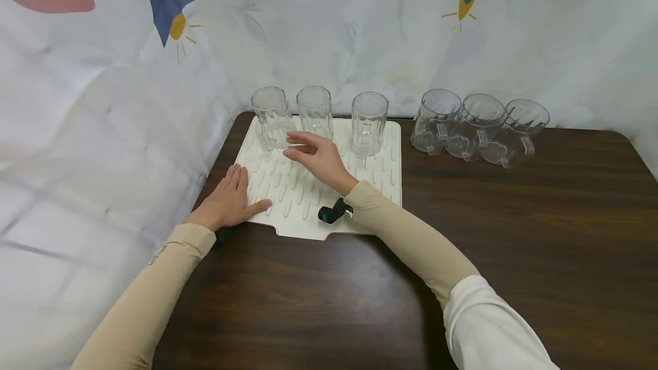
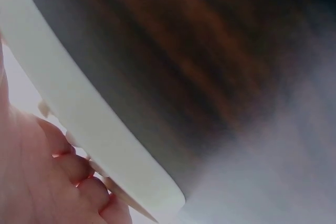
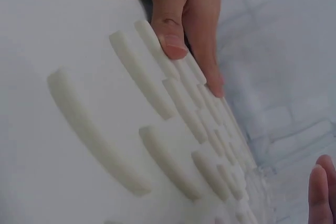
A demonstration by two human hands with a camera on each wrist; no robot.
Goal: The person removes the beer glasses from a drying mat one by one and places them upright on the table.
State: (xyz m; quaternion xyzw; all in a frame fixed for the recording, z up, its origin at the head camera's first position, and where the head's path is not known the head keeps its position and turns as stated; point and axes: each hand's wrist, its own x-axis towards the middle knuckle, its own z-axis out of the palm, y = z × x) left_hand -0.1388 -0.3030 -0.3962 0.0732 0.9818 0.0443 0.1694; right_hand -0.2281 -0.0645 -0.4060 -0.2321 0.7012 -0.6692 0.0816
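My left hand [image 1: 226, 198] rests on the left edge of a white ridged draining board [image 1: 293, 221], its thumb lying over the top surface. In the right wrist view, that left hand [image 3: 186, 19] shows with the thumb on the ridges. Over the board, my right hand [image 1: 321, 159] hovers with fingers extended beside the leftmost clear glass mug [image 1: 269, 108]; whether the fingertips touch it I cannot tell. Two more clear mugs stand upright on the board, a middle one [image 1: 315, 108] and a right one [image 1: 369, 119] with its handle facing me.
Right of the board, three clear mugs [image 1: 437, 113] stand close together on the dark wooden table [image 1: 514, 233]. A patterned white cloth [image 1: 349, 33] hangs behind and along the left side. A small black device [image 1: 334, 210] sits below my right wrist.
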